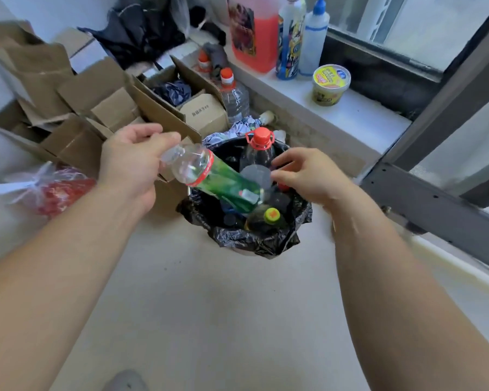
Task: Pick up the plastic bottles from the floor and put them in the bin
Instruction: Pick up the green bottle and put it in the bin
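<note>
My left hand (pixel 130 165) grips a clear plastic bottle with a green label (pixel 223 182) by its base end. The bottle tilts neck-down over the bin (pixel 237 238), which is lined with a black bag. My right hand (pixel 305 176) hovers over the bin's right side with its fingers apart and nothing held. Several bottles lie inside the bin, among them a large one with a red cap and handle (pixel 261 136) and a dark one with a yellow cap (pixel 271 215).
Flattened and open cardboard boxes (pixel 68 108) crowd the left. A clear bottle with an orange cap (pixel 235 100) stands behind the bin. The windowsill holds a pink jug (pixel 254 32), bottles and a yellow cup (pixel 331 83). A red plastic bag (pixel 57 190) lies at the left.
</note>
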